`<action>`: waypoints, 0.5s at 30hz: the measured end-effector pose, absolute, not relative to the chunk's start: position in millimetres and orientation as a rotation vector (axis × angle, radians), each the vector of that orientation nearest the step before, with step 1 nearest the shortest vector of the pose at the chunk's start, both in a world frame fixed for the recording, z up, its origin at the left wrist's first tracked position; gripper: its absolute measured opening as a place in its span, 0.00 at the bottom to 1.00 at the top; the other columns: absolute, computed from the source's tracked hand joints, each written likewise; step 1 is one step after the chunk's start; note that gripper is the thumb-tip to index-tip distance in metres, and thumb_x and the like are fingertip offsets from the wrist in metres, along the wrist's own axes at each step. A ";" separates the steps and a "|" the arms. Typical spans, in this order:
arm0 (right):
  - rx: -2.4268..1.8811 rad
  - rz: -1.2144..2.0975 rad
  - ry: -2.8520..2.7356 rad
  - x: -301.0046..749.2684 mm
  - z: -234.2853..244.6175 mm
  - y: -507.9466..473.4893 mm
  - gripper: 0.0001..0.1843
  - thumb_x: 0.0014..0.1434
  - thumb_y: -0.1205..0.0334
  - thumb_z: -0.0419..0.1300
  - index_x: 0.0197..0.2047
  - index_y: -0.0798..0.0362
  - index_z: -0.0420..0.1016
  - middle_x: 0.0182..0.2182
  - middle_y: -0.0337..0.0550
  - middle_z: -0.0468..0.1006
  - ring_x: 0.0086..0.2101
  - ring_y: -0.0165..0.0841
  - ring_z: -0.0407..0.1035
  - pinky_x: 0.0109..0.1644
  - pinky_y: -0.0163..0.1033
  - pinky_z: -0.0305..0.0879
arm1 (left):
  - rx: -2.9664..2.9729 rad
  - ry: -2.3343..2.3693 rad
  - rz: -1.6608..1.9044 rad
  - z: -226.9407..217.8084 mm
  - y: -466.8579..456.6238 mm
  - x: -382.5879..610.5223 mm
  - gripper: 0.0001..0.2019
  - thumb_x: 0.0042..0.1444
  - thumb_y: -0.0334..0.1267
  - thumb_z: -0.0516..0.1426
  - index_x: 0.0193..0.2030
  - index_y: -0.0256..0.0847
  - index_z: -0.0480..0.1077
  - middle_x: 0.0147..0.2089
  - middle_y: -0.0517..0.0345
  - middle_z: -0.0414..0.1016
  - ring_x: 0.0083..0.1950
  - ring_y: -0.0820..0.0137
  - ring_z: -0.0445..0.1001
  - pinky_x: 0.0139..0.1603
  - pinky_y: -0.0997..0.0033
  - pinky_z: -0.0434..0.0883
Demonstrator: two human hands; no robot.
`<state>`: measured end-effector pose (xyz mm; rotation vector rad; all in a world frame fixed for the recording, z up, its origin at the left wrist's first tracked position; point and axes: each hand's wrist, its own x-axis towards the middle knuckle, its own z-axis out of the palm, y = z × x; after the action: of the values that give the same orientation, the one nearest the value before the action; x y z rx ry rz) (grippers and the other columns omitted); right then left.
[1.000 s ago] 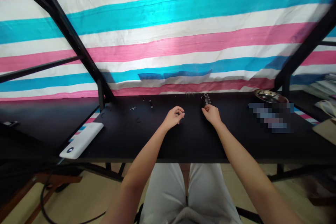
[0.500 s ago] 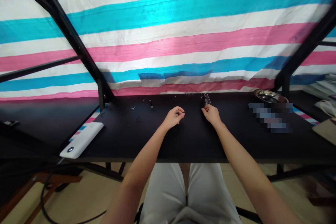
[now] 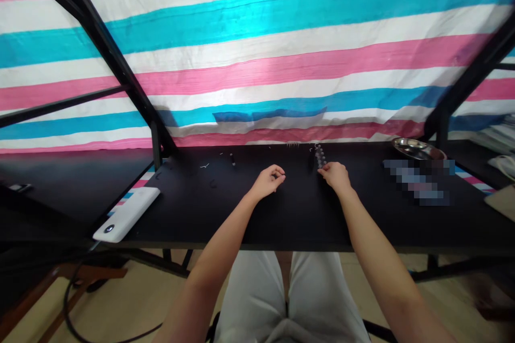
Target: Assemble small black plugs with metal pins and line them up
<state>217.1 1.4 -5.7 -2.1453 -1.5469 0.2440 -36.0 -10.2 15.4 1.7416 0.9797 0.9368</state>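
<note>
My left hand rests on the black table with its fingers curled into a pinch; what it holds is too small to make out. My right hand lies a little to the right, fingers closed, its fingertips touching a small cluster of clear beads near the table's far edge. Whether it grips any of them I cannot make out. Tiny dark and pale bits lie scattered on the table to the left of my hands.
A white power bank lies at the table's left front corner. A metal dish stands at the far right. Black frame bars slant up on both sides before a striped tarp. A cable loops over the floor below.
My right hand has shifted slightly to the right and farther back, closer to the beads. My left hand has stayed put.
</note>
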 end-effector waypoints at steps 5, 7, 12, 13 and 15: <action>-2.173 0.211 -1.565 215.1 -5.4 1.5 0.11 0.51 0.53 0.59 0.31 0.51 0.77 0.27 0.47 0.77 0.32 0.38 0.72 0.36 0.37 0.62 | 1.760 0.976 0.928 12.1 -7.9 -36.9 0.08 0.50 0.38 0.55 0.36 0.37 0.64 0.28 0.63 0.67 0.16 0.84 0.60 0.15 0.83 0.61; -2.181 0.206 -1.570 214.9 -5.5 1.5 0.12 0.52 0.53 0.59 0.32 0.51 0.78 0.27 0.47 0.77 0.33 0.38 0.72 0.36 0.37 0.62 | 1.763 0.975 0.922 11.2 -7.2 -37.1 0.08 0.50 0.38 0.55 0.36 0.37 0.64 0.28 0.63 0.67 0.16 0.84 0.60 0.15 0.82 0.61; -2.187 0.203 -1.565 214.8 -5.4 0.2 0.12 0.51 0.52 0.60 0.33 0.52 0.78 0.29 0.47 0.77 0.33 0.37 0.72 0.36 0.36 0.62 | 1.769 1.002 0.935 11.2 -7.9 -35.7 0.08 0.50 0.38 0.55 0.35 0.37 0.65 0.27 0.63 0.68 0.16 0.82 0.60 0.16 0.80 0.60; -2.186 0.198 -1.570 214.8 -5.3 -0.1 0.13 0.51 0.52 0.60 0.33 0.52 0.78 0.29 0.48 0.78 0.33 0.37 0.72 0.36 0.36 0.62 | 1.771 1.028 0.981 12.1 -8.2 -35.7 0.07 0.51 0.38 0.55 0.34 0.37 0.65 0.26 0.63 0.67 0.17 0.82 0.61 0.17 0.80 0.60; -2.188 0.194 -1.580 215.1 -5.1 -0.5 0.13 0.51 0.52 0.60 0.34 0.52 0.77 0.30 0.49 0.78 0.34 0.38 0.72 0.36 0.36 0.62 | 1.753 1.133 1.175 15.6 -8.0 -37.9 0.06 0.51 0.38 0.54 0.32 0.38 0.65 0.23 0.64 0.65 0.19 0.81 0.61 0.21 0.80 0.61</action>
<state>215.1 -0.5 -5.1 -2.1877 -1.5796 0.1936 -37.9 -8.0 15.6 1.7530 1.1331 1.1755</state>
